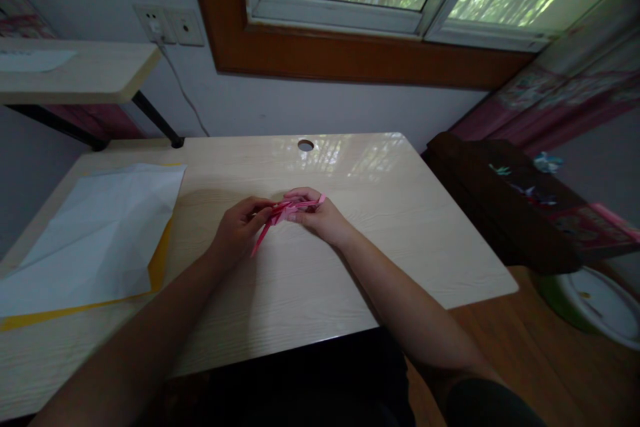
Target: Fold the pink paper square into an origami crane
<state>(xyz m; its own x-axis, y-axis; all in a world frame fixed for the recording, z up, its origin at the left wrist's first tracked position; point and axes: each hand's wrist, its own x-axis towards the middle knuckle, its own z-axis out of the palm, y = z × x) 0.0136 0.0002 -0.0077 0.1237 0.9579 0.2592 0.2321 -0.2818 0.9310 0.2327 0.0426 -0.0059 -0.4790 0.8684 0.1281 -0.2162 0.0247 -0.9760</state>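
Observation:
A pink folded-paper piece (285,211) with thin pointed strips is held between both hands above the middle of the desk (400,227). My left hand (243,223) pinches its left side between thumb and fingers. One narrow pink strip slants down beside the left thumb. My right hand (320,217) grips the other side, with its thumb below and its fingers behind. Another strip reaches across the right hand to the base of the index finger. The fingers partly hide the folds, so the full shape cannot be made out.
Large white paper (105,227) lies over a yellow sheet (159,260) on the desk's left. A raised shelf (120,73) stands behind it. Right of the desk, dark furniture (500,213) carries small coloured pieces. A round white-topped tub (600,300) stands on the floor.

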